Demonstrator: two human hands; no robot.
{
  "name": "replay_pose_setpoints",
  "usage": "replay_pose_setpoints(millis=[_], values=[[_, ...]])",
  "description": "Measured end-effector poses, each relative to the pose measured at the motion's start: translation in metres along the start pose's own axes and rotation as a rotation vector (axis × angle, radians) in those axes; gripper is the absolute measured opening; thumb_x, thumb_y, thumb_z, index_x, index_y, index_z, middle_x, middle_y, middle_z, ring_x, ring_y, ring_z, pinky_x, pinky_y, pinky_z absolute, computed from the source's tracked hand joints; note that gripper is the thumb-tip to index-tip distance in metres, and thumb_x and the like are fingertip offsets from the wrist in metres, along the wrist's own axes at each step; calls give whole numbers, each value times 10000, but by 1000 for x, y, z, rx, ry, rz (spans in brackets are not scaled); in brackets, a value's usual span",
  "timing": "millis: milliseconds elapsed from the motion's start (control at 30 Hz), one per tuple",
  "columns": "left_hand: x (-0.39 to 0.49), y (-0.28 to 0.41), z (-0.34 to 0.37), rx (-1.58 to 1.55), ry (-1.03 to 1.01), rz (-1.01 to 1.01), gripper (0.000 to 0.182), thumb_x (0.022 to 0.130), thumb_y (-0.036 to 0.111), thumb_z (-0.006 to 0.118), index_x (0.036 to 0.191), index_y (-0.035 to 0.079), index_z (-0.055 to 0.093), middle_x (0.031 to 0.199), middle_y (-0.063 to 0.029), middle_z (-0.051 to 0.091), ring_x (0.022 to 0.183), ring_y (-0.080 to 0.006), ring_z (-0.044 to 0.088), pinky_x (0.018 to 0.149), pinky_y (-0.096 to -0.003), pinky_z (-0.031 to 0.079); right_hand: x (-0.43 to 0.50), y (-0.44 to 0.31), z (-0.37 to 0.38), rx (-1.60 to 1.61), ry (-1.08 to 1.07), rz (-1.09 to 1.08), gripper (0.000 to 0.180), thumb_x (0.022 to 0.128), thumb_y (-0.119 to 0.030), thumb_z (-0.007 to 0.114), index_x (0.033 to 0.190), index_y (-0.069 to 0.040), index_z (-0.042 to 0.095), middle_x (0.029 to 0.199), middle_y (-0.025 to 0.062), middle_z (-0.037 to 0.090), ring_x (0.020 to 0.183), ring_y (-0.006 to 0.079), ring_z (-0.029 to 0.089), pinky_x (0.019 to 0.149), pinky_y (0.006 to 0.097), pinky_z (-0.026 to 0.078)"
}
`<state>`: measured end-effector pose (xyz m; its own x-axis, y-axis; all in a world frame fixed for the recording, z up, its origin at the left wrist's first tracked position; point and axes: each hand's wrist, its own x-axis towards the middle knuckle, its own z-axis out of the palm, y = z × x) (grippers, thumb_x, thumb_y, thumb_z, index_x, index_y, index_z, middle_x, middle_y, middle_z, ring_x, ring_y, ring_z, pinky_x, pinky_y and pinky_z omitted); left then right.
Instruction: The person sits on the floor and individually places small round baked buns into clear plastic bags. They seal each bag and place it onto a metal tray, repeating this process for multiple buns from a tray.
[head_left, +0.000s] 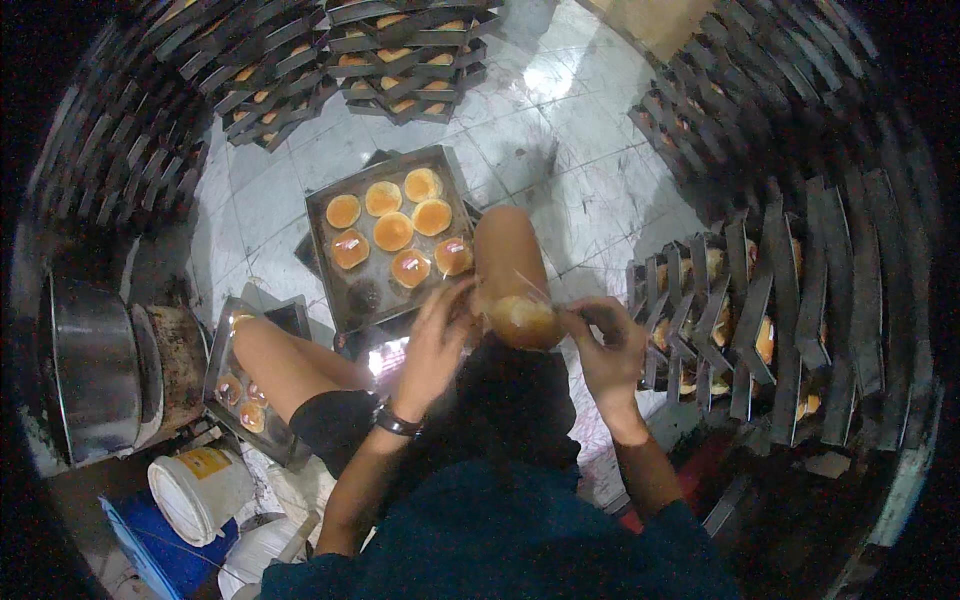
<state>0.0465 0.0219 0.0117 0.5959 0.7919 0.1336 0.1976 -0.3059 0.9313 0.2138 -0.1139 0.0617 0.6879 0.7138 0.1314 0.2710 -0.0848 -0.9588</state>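
Note:
A round golden bun (521, 321) sits inside a clear plastic bag (536, 289) in front of my body, above my lap. My left hand (439, 337) grips the bag's left side, its fingertips partly blurred. On the other side, my right hand (609, 345) pinches the bag's edge between thumb and fingers. Ahead and to the left lies a dark metal baking tray (341, 296) with several round buns (393, 231). Those nearest me, such as one bun (410, 268), carry a glossy glare like clear film. Shiny plastic (382, 356) lies between the tray and my left hand.
Stacked trays of buns (405, 67) stand at the far side, with more stacks (757, 315) on the right. Another tray (281, 439) with glossy buns is by my left leg. A large metal pot (94, 367) and a white bucket (199, 491) stand left, on the tiled-floor side.

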Motion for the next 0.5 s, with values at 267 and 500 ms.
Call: replay_pose_setpoints(millis=[267,500], values=[[16,8,32,-219,233,-12,155,854,42,724,1003,1,721,931,-108,705,812,-185,653,732,-300,512,7,3,4,-95,22,-43,184,850,-1,720,1030,39,724,993,127,745,904,168,704,841,288,539],[42,11,-5,-346,53,-255,209,953,199,671,882,3,674,766,-14,657,701,-84,565,651,-260,451,23,-2,-11,-316,132,-167,105,810,-98,777,850,-4,757,761,102,721,621,156,635,608,296,494]])
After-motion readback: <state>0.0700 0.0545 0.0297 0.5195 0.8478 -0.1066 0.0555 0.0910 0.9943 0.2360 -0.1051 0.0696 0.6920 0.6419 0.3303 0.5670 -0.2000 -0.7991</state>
